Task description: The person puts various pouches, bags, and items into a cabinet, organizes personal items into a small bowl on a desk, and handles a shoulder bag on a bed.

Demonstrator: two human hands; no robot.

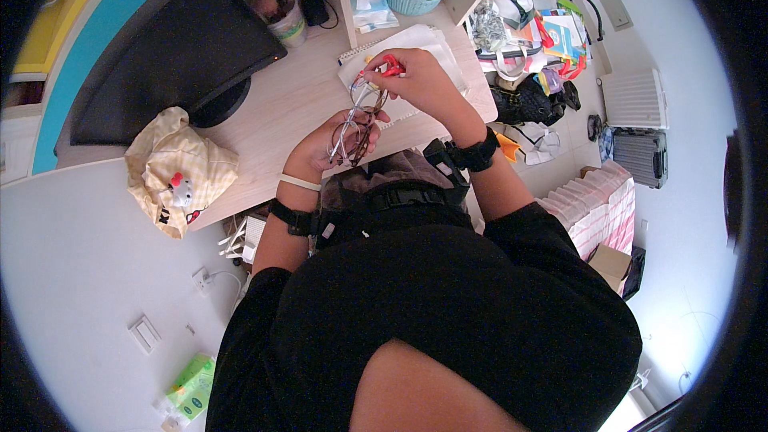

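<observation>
Above the desk's front edge, my left hand holds several pairs of eyeglasses together, some with clear or silvery frames and some brown. My right hand is at their upper end, its fingers closed around a small red object whose kind I cannot tell. A thin red tip shows by the thumb, close to the glasses. Under and behind my right hand lie a spiral notebook and white paper sheets on the light wooden desk.
A black monitor stands at the back left, with a yellow checked cloth bag before it. Behind are a plastic cup and a shelf with a blue basket. Bags and papers are piled right of the desk.
</observation>
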